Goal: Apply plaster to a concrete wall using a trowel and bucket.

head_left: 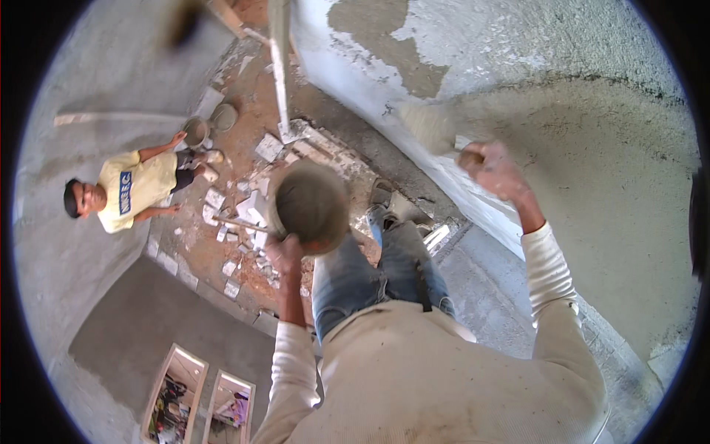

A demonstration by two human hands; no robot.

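Observation:
My left hand (pixel 285 259) grips the rim of a round grey container (pixel 310 211) with dark grey, wet-looking material inside. Up at the wall (pixel 606 222), my right hand (pixel 494 170) is closed on the wooden handle of a trowel, whose motion-blurred blade (pixel 425 127) is against or very near the lower plaster. The plaster there is smooth grey, with a rough dark seam above it and a patchy whitish surface higher up. I stand with my feet among rubble at the foot of this wall.
A co-worker (pixel 140 189) in a pale yellow shirt stands at the left wall, a hand by two buckets (pixel 196 133). Broken white blocks (pixel 214 198) and planks litter the dirt floor. A pale post (pixel 281 81) rises ahead. Two framed niches (pixel 177 355) holding clutter show at lower left.

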